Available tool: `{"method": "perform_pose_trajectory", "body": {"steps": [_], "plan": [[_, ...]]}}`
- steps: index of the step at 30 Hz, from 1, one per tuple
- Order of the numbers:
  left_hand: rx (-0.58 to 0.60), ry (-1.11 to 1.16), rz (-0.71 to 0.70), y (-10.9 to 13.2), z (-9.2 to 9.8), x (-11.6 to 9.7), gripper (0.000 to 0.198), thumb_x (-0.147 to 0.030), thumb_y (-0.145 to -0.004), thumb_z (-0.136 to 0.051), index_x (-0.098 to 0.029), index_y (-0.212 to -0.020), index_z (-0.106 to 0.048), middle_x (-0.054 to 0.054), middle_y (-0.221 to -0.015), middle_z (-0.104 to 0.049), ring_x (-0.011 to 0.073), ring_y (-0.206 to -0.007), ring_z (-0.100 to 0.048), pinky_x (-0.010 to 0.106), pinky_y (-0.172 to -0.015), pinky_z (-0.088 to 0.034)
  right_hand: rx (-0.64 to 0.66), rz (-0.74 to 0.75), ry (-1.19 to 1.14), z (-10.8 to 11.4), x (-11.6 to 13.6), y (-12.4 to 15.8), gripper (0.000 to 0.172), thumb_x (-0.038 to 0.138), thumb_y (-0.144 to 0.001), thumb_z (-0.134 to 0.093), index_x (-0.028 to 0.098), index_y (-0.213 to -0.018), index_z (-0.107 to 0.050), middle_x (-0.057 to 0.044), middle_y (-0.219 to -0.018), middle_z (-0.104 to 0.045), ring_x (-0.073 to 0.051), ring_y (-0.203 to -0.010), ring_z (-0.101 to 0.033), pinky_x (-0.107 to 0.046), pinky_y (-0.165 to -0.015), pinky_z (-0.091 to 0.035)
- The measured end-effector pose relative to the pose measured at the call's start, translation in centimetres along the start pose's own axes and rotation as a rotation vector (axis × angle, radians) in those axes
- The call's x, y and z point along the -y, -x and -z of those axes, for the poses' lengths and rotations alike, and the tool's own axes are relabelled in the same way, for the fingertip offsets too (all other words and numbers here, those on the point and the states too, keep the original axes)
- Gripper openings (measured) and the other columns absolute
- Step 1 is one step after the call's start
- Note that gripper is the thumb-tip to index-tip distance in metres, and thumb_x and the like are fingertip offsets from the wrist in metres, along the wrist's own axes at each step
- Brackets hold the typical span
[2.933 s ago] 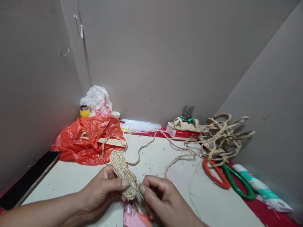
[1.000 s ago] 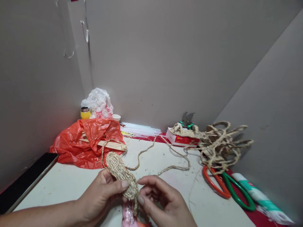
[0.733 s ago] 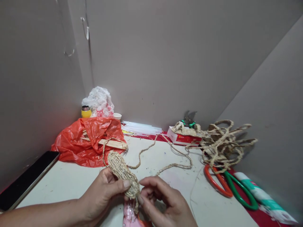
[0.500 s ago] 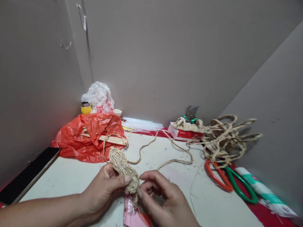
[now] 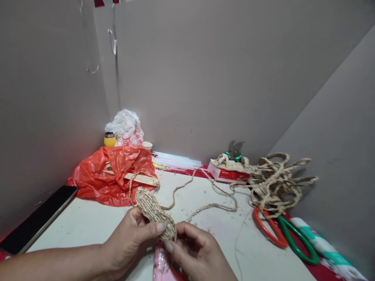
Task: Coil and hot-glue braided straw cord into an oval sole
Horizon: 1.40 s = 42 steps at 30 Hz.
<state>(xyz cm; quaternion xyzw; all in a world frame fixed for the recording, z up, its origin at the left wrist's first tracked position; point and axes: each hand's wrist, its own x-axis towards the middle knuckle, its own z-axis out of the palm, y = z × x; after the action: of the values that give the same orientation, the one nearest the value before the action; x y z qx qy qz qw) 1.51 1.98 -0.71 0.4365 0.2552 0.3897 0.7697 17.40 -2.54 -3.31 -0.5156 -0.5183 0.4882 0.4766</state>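
Note:
A long oval piece of coiled straw rope (image 5: 151, 207), shaped like a small sole, is held up at a tilt over the table. My left hand (image 5: 131, 236) grips it from the left, thumb flat on its upper face and fingers behind. At its lower right end my right hand (image 5: 200, 249) is closed, thumb and forefinger pinching the edge; a rope strand there is partly hidden by the fingers. Below the hands lies a pink item (image 5: 159, 262) with a clear wrapping, and something red-orange next to it is mostly covered.
An orange plastic bag (image 5: 101, 183) with wooden strips (image 5: 141, 179) lies left, near a black phone (image 5: 38, 218). A loose rope (image 5: 213, 206) runs across the table toward a rope heap (image 5: 275, 183). Orange-and-green-handled scissors (image 5: 271, 230) and a white-green roll (image 5: 325, 244) lie right.
The camera view has tipped slightly upward, so the table items sit lower. My right hand's fingers have closed in on the lower end of the coiled rope piece. My left hand keeps its grip.

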Motion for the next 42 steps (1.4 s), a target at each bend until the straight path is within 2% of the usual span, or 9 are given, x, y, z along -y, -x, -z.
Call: {"method": "perform_pose_trajectory", "body": {"steps": [3,8,10,13,17,21,27,34,42], "plan": [[0.042,-0.021,0.028,0.1,0.4,0.1,0.023,-0.022,-0.073,-0.078,-0.013,-0.091,-0.067,0.007,-0.083,-0.068,0.0195,-0.079,-0.062,0.032,-0.076,-0.045,-0.042,0.045,0.077,0.8,1.0,0.0,0.010,0.028,-0.073,-0.063,0.018,-0.071,-0.064,0.005,-0.058,-0.047,-0.012,-0.053,-0.039,-0.024,-0.051,-0.030],[0.032,-0.021,0.051,-0.6,1.9,-0.6,0.059,-0.020,-0.067,-0.081,-0.024,-0.120,-0.056,0.007,-0.106,-0.065,0.0235,-0.099,-0.060,0.036,-0.085,-0.043,-0.190,0.138,0.118,3.0,3.7,-0.4,0.005,0.026,-0.073,-0.057,0.021,-0.072,-0.055,0.003,-0.067,-0.052,-0.017,-0.066,-0.048,-0.025,-0.059,-0.039],[-0.008,-0.023,-0.003,-1.1,2.3,-1.3,0.053,-0.021,-0.071,-0.076,-0.024,-0.120,-0.057,0.008,-0.112,-0.062,0.0235,-0.103,-0.058,0.038,-0.088,-0.043,-0.218,0.157,0.167,3.7,4.6,-0.8,0.008,0.027,-0.071,-0.056,0.022,-0.068,-0.051,0.003,-0.065,-0.049,-0.017,-0.065,-0.046,-0.025,-0.058,-0.038],[-0.082,-0.106,-0.041,-1.5,2.3,-2.0,0.035,-0.021,-0.079,-0.070,-0.023,-0.113,-0.060,0.006,-0.108,-0.061,0.0201,-0.100,-0.058,0.036,-0.090,-0.043,-0.179,0.129,0.229,4.3,5.2,-1.2,0.010,0.028,-0.067,-0.054,0.022,-0.064,-0.048,0.004,-0.062,-0.046,-0.016,-0.063,-0.045,-0.025,-0.056,-0.038],[-0.003,-0.239,0.014,-1.4,1.6,-1.5,0.019,-0.026,-0.080,-0.072,-0.017,-0.094,-0.063,0.006,-0.092,-0.065,0.0176,-0.086,-0.059,0.034,-0.082,-0.044,-0.114,0.106,0.217,4.6,4.7,-1.1,0.008,0.026,-0.069,-0.054,0.022,-0.065,-0.048,0.005,-0.062,-0.046,-0.015,-0.062,-0.043,-0.025,-0.056,-0.036],[0.087,-0.238,0.053,-1.2,1.3,-0.6,0.024,-0.031,-0.077,-0.076,-0.015,-0.088,-0.063,0.005,-0.085,-0.066,0.0154,-0.079,-0.059,0.031,-0.076,-0.043,-0.061,0.086,0.151,4.6,4.1,-0.8,0.011,0.027,-0.075,-0.058,0.021,-0.071,-0.051,0.005,-0.065,-0.049,-0.015,-0.063,-0.045,-0.025,-0.057,-0.037],[0.051,-0.251,-0.008,-1.0,1.5,-0.6,0.029,-0.036,-0.074,-0.078,-0.014,-0.089,-0.067,0.003,-0.078,-0.068,0.0132,-0.070,-0.059,0.028,-0.069,-0.044,-0.097,0.107,0.108,3.8,4.0,-0.5,0.012,0.027,-0.075,-0.063,0.020,-0.072,-0.054,0.004,-0.063,-0.052,-0.015,-0.060,-0.047,-0.025,-0.057,-0.038],[0.033,-0.340,-0.095,0.0,1.4,0.0,0.034,-0.036,-0.072,-0.078,-0.018,-0.101,-0.071,0.006,-0.087,-0.071,0.0169,-0.078,-0.062,0.030,-0.074,-0.048,-0.062,0.074,0.060,2.6,3.0,0.0,0.016,0.030,-0.073,-0.067,0.021,-0.070,-0.054,0.005,-0.062,-0.051,-0.014,-0.059,-0.046,-0.025,-0.057,-0.037],[-0.026,-0.626,-0.231,0.9,0.9,-0.1,0.029,-0.019,-0.073,-0.070,-0.020,-0.102,-0.067,0.004,-0.091,-0.068,0.0188,-0.083,-0.061,0.028,-0.074,-0.049,-0.056,0.095,0.036,1.8,3.1,0.6,0.022,0.035,-0.074,-0.071,0.019,-0.069,-0.056,0.004,-0.062,-0.051,-0.014,-0.060,-0.044,-0.023,-0.056,-0.037]]}}
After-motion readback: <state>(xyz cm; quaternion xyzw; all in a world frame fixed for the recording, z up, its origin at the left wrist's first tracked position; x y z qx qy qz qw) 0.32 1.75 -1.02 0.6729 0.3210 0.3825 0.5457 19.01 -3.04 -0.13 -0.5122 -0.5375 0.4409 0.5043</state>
